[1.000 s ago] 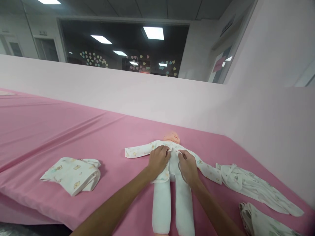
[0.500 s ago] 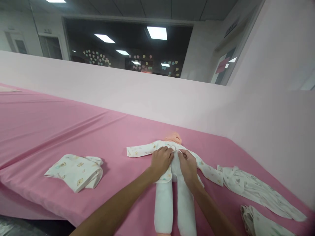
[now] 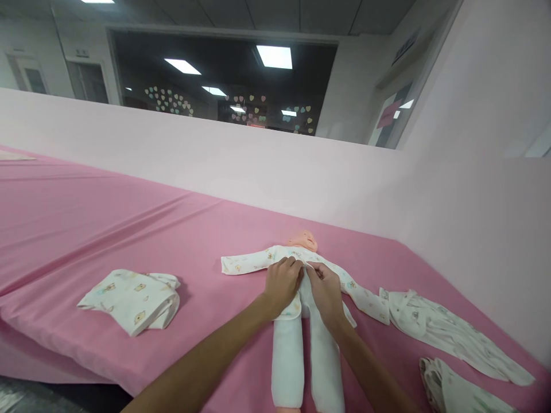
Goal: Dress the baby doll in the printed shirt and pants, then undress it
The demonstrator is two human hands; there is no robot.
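A baby doll (image 3: 303,240) lies on its back, its head toward the wall. It wears a white printed baby shirt (image 3: 247,263) with sleeves spread wide, and white trousers (image 3: 287,364). Over the doll's chest, my left hand (image 3: 284,282) is closed in a pinch at the shirt front. Almost touching it, my right hand (image 3: 323,289) pinches there too, thumb and forefinger together. Between the fingertips is a thin white bit that looks like a shirt tie; my fingers mostly hide it.
The doll lies on a pink-sheeted bed (image 3: 189,246) against a white wall (image 3: 241,166) with a window (image 3: 224,80) above. A folded printed cloth (image 3: 133,301) is on the left. To the right lie a crumpled white garment (image 3: 447,332) and another folded one (image 3: 465,390).
My right hand has moved slightly left, bringing its fingertips closer to my left hand's. My left hand has stayed nearly still, and the doll lies as before.
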